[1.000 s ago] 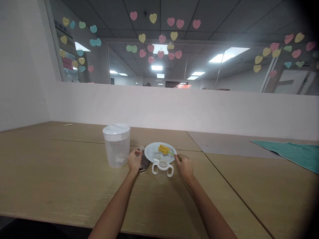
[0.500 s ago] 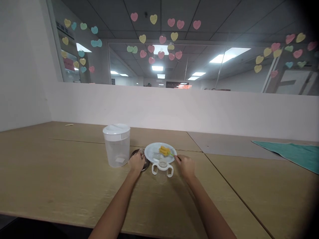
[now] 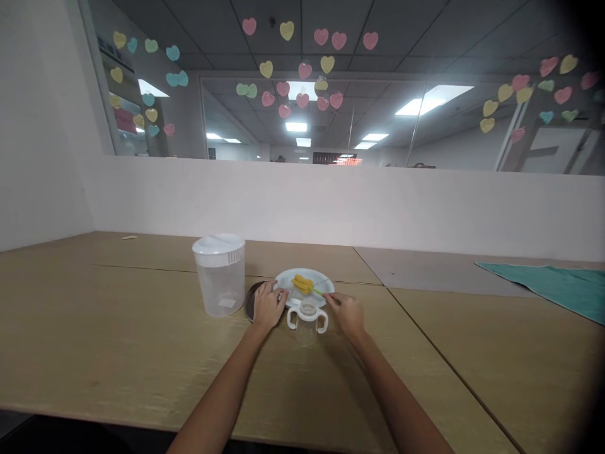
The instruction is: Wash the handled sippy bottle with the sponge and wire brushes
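My right hand (image 3: pixel 346 315) pinches the thin green handle of a brush with a yellow sponge head (image 3: pixel 302 284). That head is over the white plate (image 3: pixel 326 280), pointing left. My left hand (image 3: pixel 268 305) is at the plate's left rim, above a dark round metal dish (image 3: pixel 250 308); its fingers are spread apart and I see nothing held in them. In front of the plate, between my hands, a clear bottle with two white side handles (image 3: pixel 307 323) stands upright, its top uncovered. A small clear piece on the plate is hard to make out.
A translucent bucket with a white lid (image 3: pixel 220 277) stands left of the metal dish. A green cloth (image 3: pixel 548 287) lies at the far right of the wooden table (image 3: pixel 142 353). Behind rises a white wall (image 3: pixel 331 205) with a window.
My left hand has moved right, from over the metal dish to the plate's rim, its fingers opening. The yellow sponge head has shifted slightly left and up over the plate.
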A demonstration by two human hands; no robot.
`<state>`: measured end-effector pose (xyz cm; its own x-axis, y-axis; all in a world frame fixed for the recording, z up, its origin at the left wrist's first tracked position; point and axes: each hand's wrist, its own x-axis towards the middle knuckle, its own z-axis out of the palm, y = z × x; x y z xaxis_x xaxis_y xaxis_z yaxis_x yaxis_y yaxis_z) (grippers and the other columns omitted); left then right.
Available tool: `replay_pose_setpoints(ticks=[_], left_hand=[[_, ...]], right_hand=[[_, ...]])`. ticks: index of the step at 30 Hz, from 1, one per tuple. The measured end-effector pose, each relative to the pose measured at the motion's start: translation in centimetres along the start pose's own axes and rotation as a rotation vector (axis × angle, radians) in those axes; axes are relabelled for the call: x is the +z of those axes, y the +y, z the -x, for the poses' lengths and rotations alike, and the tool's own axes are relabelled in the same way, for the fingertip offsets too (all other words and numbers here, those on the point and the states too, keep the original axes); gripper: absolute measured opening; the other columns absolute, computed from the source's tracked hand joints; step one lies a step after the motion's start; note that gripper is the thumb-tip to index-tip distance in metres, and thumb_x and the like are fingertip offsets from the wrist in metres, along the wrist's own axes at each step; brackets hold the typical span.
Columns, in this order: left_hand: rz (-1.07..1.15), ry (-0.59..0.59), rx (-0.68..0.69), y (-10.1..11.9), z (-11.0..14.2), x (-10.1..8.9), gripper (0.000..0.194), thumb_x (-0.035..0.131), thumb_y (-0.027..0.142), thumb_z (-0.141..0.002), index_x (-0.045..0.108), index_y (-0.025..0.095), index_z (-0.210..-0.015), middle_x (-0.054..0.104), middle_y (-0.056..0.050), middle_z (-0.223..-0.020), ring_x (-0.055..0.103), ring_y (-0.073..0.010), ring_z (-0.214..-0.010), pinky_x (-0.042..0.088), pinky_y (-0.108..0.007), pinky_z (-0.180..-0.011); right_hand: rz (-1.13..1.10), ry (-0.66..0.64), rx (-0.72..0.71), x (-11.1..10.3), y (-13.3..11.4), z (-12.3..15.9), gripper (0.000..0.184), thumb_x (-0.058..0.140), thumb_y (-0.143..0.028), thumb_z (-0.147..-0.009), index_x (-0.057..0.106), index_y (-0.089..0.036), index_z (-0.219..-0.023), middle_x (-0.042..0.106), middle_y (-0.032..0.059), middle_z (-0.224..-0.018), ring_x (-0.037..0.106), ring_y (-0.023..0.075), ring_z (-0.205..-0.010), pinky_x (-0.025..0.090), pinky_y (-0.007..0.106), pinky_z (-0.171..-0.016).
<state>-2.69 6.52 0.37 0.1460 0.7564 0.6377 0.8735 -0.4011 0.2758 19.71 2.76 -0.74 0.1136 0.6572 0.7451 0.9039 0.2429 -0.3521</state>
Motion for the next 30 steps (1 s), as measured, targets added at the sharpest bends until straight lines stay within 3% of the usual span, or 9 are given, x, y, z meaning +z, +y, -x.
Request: replay_pose_setpoints(ticks=[6, 12, 17, 22, 26, 30], left_hand=[[0.083, -0.044, -0.132, 0.4, 0.1, 0.7, 0.029, 0.045, 0.042, -0.083, 0.071, 0.03, -0.088, 0.046, -0.003, -0.133, 0.029, -0.0297, -0.126, 0.018, -0.052, -0.104], [0.202, -0.096, -0.233, 1.1, -0.3, 0.4, 0.025, 0.049, 0.036, -0.08, 0.072, 0.028, -0.088, 0.045, -0.004, -0.134, 0.031, -0.0307, -0.123, 0.023, -0.053, -0.101], [0.273, -0.108, -0.246, 0.9, -0.3, 0.8, 0.027, 0.049, 0.038, -0.081, 0.07, 0.029, -0.095, 0.046, -0.004, -0.133, 0.036, -0.0285, -0.12, 0.026, -0.05, -0.101], [0.299, -0.089, -0.218, 1.0, -0.1, 1.4, 0.027, 0.048, 0.038, -0.082, 0.064, 0.036, -0.104, 0.049, 0.0, -0.131, 0.038, -0.0263, -0.121, 0.021, -0.053, -0.103], [0.351, -0.058, -0.177, 0.9, 0.0, 1.6, 0.028, 0.048, 0.037, -0.083, 0.062, 0.035, -0.108, 0.055, 0.0, -0.126, 0.038, -0.0246, -0.123, 0.017, -0.051, -0.107], [0.488, 0.02, -0.135, 0.8, -0.1, 1.5, 0.031, 0.042, 0.036, -0.087, 0.06, 0.028, -0.11, 0.058, -0.003, -0.121, 0.046, -0.0201, -0.119, 0.028, -0.042, -0.105]], right_hand=[[0.004, -0.026, -0.027, 0.1, -0.1, 0.1, 0.039, 0.043, -0.045, -0.089, 0.074, -0.024, -0.078, 0.072, 0.0043, -0.074, 0.064, 0.0149, -0.06, 0.034, 0.021, -0.049], [-0.031, -0.02, -0.045, 0.2, -0.3, 0.3, 0.035, 0.046, -0.043, -0.088, 0.074, -0.024, -0.079, 0.072, 0.0035, -0.077, 0.065, 0.0152, -0.062, 0.038, 0.021, -0.052], [-0.084, 0.004, -0.063, 0.1, -0.4, 0.3, 0.037, 0.045, -0.044, -0.088, 0.074, -0.023, -0.079, 0.072, 0.0038, -0.079, 0.065, 0.0154, -0.064, 0.042, 0.021, -0.056], [-0.15, 0.041, -0.085, 0.1, -0.7, 0.3, 0.042, 0.041, -0.045, -0.09, 0.074, -0.021, -0.079, 0.072, 0.0051, -0.079, 0.065, 0.0153, -0.064, 0.044, 0.021, -0.059], [-0.169, 0.112, -0.134, 0.0, -1.1, 0.3, 0.045, 0.04, -0.046, -0.09, 0.074, -0.019, -0.078, 0.071, 0.0066, -0.077, 0.064, 0.0153, -0.064, 0.044, 0.021, -0.062], [-0.155, 0.144, -0.156, -0.2, -1.4, 0.3, 0.044, 0.041, -0.044, -0.09, 0.074, -0.017, -0.078, 0.071, 0.0068, -0.073, 0.063, 0.0141, -0.06, 0.043, 0.021, -0.06]])
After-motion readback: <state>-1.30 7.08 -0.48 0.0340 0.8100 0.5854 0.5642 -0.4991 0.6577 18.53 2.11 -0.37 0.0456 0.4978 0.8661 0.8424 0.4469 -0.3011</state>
